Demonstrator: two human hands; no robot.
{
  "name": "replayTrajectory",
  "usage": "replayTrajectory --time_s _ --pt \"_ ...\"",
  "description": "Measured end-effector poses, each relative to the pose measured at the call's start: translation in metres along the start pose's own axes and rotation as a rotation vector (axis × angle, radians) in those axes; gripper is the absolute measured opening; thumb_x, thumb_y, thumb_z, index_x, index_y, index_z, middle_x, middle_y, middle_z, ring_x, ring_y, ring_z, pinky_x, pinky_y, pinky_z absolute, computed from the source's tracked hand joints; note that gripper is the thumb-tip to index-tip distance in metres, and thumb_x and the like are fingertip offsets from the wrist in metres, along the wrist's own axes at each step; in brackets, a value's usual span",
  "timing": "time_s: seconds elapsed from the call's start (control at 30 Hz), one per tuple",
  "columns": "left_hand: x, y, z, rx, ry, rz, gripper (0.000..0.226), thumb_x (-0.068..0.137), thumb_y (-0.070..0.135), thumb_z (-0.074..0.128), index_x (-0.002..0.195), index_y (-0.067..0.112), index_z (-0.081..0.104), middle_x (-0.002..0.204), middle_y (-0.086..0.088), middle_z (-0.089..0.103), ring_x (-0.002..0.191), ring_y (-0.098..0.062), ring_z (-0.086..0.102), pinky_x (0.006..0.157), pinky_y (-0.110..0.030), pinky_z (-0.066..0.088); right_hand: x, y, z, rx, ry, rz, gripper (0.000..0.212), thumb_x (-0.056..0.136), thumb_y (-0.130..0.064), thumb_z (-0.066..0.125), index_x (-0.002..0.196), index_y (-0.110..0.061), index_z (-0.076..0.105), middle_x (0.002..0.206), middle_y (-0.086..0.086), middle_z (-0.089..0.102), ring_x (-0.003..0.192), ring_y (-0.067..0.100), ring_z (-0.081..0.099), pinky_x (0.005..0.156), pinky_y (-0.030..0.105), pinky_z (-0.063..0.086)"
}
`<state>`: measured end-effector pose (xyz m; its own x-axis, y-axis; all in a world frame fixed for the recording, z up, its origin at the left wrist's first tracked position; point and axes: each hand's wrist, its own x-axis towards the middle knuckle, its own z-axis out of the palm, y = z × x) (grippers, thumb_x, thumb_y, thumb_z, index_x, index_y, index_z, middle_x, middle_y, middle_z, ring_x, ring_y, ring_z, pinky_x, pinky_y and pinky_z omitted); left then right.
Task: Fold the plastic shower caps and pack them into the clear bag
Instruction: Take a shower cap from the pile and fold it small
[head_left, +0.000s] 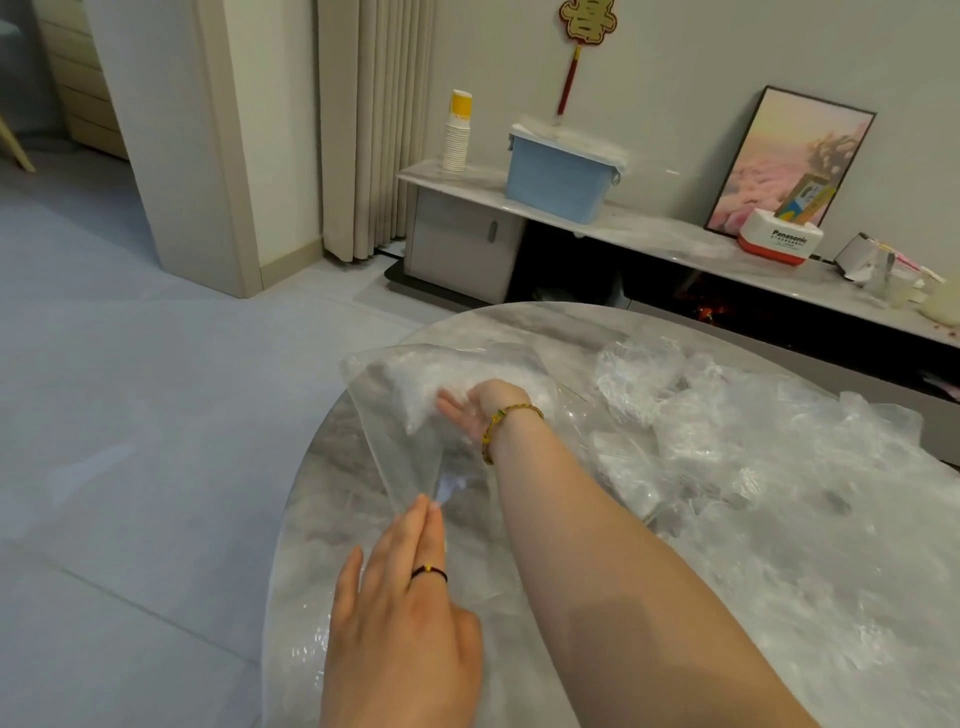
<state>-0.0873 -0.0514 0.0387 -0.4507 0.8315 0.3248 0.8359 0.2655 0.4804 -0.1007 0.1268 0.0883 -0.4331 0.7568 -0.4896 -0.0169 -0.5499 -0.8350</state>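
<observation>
Two hands are sharing the packing step. Nearest, the left hand (405, 603) is lying flat with its fingers (427, 525) straight and close together, the tips pressing the near edge of the clear bag (405, 457) down on the counter (545, 325) and gripping nothing; just beyond, the right hand (470, 413) is reaching across into the bag's mouth, its fingers (448, 404) stretched fairly straight and pushing against the white wad of folded caps (415, 382) sitting inside; whether anything is tucked under that palm I cannot tell; farther right, a heap of loose shower caps (727, 431) is lying crumpled on the counter, apart from the bag, so much of the task is seemingly waiting; the next move is probably calling for drawing the right hand out without dragging the wad, then taking one loose cap for folding.
</observation>
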Motion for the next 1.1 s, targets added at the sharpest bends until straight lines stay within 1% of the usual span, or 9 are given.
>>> replayTrajectory --time_s 0.13,0.3,0.43,0.63,0.73,0.9,0.97,1.03,1.1 --pt "0.002 -0.004 0.004 0.024 -0.052 -0.009 0.062 0.055 0.021 0.027 0.109 0.007 0.054 0.103 -0.005 0.070 0.097 -0.011 0.044 0.087 -0.032 0.028 0.022 0.003 0.013 -0.064 0.014 -0.075 0.048 0.097 -0.001 0.036 0.142 0.000 0.020 0.136 0.019 0.039 0.111 0.034 0.054 0.094 0.031 0.046" --pt "0.004 -0.007 0.006 0.036 -0.071 -0.006 0.062 0.055 0.022 0.027 0.113 0.008 0.045 0.106 -0.005 0.069 0.099 -0.013 0.043 0.098 -0.022 0.016 0.031 0.018 0.001 -0.968 0.256 -0.290 0.063 0.094 -0.029 0.048 0.143 -0.007 0.015 0.136 0.015 0.042 0.120 0.031 0.046 0.094 0.037 0.040" --pt "0.004 -0.007 0.010 0.044 0.008 -0.019 0.062 0.057 0.023 0.027 0.115 0.008 0.043 0.120 -0.001 0.054 0.102 -0.013 0.042 0.105 -0.017 0.007 0.026 0.019 -0.010 -1.377 0.274 -0.370 0.068 0.097 -0.028 0.042 0.147 -0.006 0.001 0.153 0.013 0.005 0.136 0.028 0.023 0.105 0.035 0.030" --pt "0.010 0.001 -0.001 0.109 -0.041 -0.034 0.066 0.061 0.015 0.045 0.126 0.003 0.053 0.130 -0.001 0.052 0.114 -0.007 0.051 0.093 -0.020 0.040 0.013 0.027 -0.007 -2.088 -0.174 -0.691 0.072 0.093 -0.019 0.047 0.148 -0.018 0.001 0.155 0.004 -0.013 0.143 0.026 -0.012 0.117 0.038 -0.003" --pt "0.007 0.000 -0.002 0.106 -0.112 -0.050 0.072 0.044 0.017 0.054 0.114 0.003 0.064 0.119 -0.004 0.062 0.102 -0.012 0.063 0.082 -0.026 0.049 0.033 0.026 -0.007 -2.165 -0.161 -0.601 0.066 0.095 -0.016 0.040 0.148 -0.017 0.000 0.155 0.003 -0.015 0.142 0.024 -0.014 0.116 0.037 -0.006" --pt "-0.003 -0.006 0.000 0.168 -0.170 -0.066 0.068 0.056 0.023 0.029 0.115 0.002 0.056 0.116 -0.007 0.065 0.106 -0.013 0.042 0.088 -0.032 0.029 0.056 0.033 -0.005 -2.054 -0.147 -0.482 0.053 0.100 -0.020 0.024 0.149 -0.017 0.003 0.156 0.001 -0.008 0.143 0.021 -0.009 0.116 0.037 -0.006" --pt "0.002 0.001 -0.006 0.144 -0.292 -0.072 0.085 0.059 0.029 0.028 0.139 0.002 0.033 0.149 0.005 0.023 0.129 -0.001 0.022 0.102 -0.023 0.019 0.056 0.033 -0.009 -2.013 -0.127 -0.498 0.052 0.100 -0.020 0.022 0.149 -0.018 0.004 0.157 0.000 -0.005 0.144 0.020 -0.008 0.116 0.038 -0.007" --pt "0.008 0.007 -0.007 0.090 -0.256 -0.052 0.084 0.073 0.036 0.024 0.146 0.015 -0.013 0.128 0.021 -0.035 0.133 0.004 -0.016 0.111 -0.024 -0.006 0.053 0.030 -0.013 -1.969 -0.079 -0.570 0.053 0.100 -0.018 0.023 0.149 -0.020 0.003 0.156 -0.001 -0.006 0.143 0.019 -0.009 0.115 0.038 -0.009" --pt "0.010 0.014 -0.014 0.146 -0.380 -0.139 0.081 0.088 0.032 0.035 0.142 0.021 -0.025 0.125 0.025 -0.035 0.137 -0.002 -0.022 0.112 -0.028 -0.012 0.044 0.028 -0.016 -1.952 -0.066 -0.612 0.055 0.099 -0.015 0.025 0.149 -0.020 0.002 0.156 0.000 -0.009 0.143 0.019 -0.011 0.115 0.037 -0.009"
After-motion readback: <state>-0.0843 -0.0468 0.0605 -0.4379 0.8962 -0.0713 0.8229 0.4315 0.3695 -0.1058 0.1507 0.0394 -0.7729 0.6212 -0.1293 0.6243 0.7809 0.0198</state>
